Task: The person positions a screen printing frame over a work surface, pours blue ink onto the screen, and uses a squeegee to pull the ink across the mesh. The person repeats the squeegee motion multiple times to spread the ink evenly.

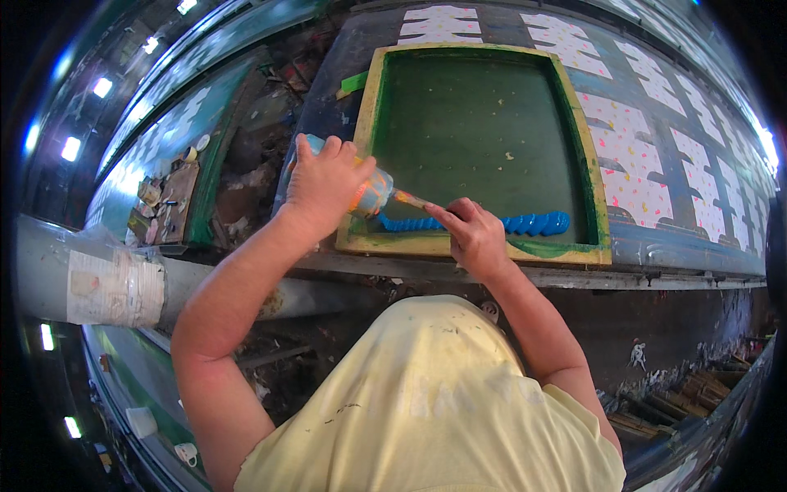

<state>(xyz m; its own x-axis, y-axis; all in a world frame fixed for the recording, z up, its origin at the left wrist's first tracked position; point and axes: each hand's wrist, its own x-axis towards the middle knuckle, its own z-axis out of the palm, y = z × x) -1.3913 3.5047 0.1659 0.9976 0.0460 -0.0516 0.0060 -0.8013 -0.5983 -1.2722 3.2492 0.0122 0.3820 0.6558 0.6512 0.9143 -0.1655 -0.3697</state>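
From here, the left hand [324, 184] has its fingers clamped round a tilted container [375, 193], the right hand [478, 238] round a stick [411, 199]; blue paint [533, 224] lines the frame's [475, 250] near side, the mesh [467, 123] beyond uncoated.

From my station I see a long dark worktable [656, 256] running off to the right, its near edge bowed by the lens. To its left, past a dim, littered strip of floor [258, 156], I have another long table [139, 160] with a glossy top and a green edge. A thick grey pipe [41, 271], partly wrapped in pale paper [90, 287], cuts across my lower left. Small white lights [102, 88] glare from the gloom on that side; a bright streak [768, 148] flares at my right rim. Lower right, I pick out wooden slats [697, 402] piled together
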